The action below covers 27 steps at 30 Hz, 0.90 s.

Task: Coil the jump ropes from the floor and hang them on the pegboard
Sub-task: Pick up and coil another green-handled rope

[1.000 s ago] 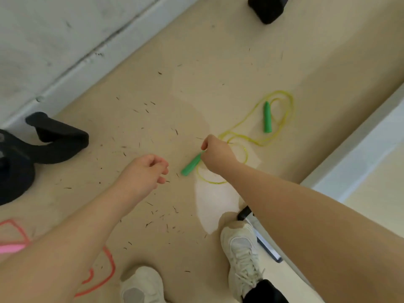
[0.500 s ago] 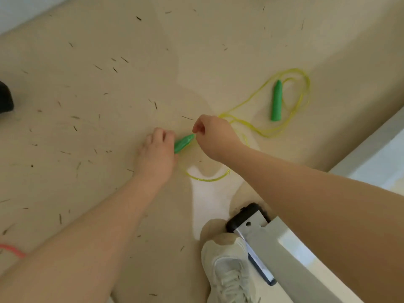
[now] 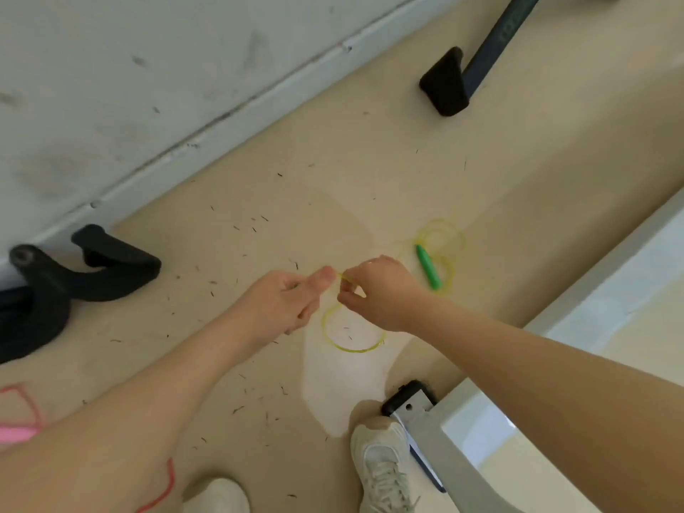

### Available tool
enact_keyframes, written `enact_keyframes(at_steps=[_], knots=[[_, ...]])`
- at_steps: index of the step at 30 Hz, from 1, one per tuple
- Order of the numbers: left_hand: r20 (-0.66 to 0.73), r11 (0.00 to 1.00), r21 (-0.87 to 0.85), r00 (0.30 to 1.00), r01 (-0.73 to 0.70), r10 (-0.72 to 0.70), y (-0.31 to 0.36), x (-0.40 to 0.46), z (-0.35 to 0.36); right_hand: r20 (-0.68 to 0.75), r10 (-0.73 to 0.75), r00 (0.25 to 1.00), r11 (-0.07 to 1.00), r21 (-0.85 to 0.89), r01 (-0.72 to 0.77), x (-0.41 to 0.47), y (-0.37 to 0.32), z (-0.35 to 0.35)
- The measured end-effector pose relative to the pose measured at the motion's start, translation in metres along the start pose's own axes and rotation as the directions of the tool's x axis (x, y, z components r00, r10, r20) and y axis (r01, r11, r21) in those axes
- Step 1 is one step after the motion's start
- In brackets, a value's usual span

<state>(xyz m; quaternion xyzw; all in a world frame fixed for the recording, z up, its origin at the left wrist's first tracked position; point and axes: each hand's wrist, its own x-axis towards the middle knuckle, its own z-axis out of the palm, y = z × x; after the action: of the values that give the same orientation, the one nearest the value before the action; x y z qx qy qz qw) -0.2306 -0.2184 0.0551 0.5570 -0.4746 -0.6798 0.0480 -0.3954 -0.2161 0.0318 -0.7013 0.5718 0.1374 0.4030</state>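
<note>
The left hand point(image 3: 285, 301) has its fingers curled, most likely around the near handle, which I cannot see, and the right hand point(image 3: 377, 290) pinches the thin yellow cord point(image 3: 351, 346) just beside it; one loop hangs under the hands, and further right the other green handle point(image 3: 428, 266) lies on the floor point(image 3: 333, 179) inside loose loops. I think the cord can slip from this light pinch, or the floor loops can knot if pulled fast. Around: a black stand foot point(image 3: 111, 261) and a pink rope point(image 3: 22, 420) at left, white shoes point(image 3: 381, 460) below, a grey frame leg point(image 3: 462, 438) at right, which may catch the cord.
</note>
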Motion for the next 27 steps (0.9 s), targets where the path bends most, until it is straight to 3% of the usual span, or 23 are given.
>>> enact_keyframes(at_steps=[5,8,11,14,18,22,27], knots=[[-0.211,0.979,-0.190,0.977,-0.071,0.030,0.102,-0.067,-0.043,-0.087,0.143,0.986,0.956,0.269,-0.115,-0.064,-0.033,-0.105],[-0.140,0.973,-0.222,0.990,-0.065,0.034,0.158,-0.117,-0.061,-0.149,0.111,0.983,0.909,0.414,-0.040,-0.112,-0.063,-0.179],[-0.017,0.980,-0.175,0.996,-0.094,0.093,0.216,-0.175,-0.066,-0.208,-0.016,0.978,0.899,0.426,0.105,-0.162,-0.108,-0.248],[0.015,0.946,-0.277,0.983,-0.170,0.182,0.279,-0.242,-0.059,-0.265,-0.125,0.956,0.866,0.441,0.235,-0.214,-0.158,-0.310],[-0.174,0.847,-0.412,0.941,-0.336,0.289,0.350,-0.336,-0.051,-0.358,-0.233,0.904,0.806,0.449,0.385,-0.284,-0.218,-0.379],[-0.494,0.827,-0.280,0.812,-0.487,0.311,0.402,-0.421,-0.049,-0.331,-0.374,0.866,0.769,0.412,0.489,-0.347,-0.274,-0.413],[-0.638,0.769,-0.244,0.695,-0.591,0.332,0.416,-0.520,-0.044,-0.253,-0.525,0.813,0.736,0.345,0.583,-0.399,-0.326,-0.421]])
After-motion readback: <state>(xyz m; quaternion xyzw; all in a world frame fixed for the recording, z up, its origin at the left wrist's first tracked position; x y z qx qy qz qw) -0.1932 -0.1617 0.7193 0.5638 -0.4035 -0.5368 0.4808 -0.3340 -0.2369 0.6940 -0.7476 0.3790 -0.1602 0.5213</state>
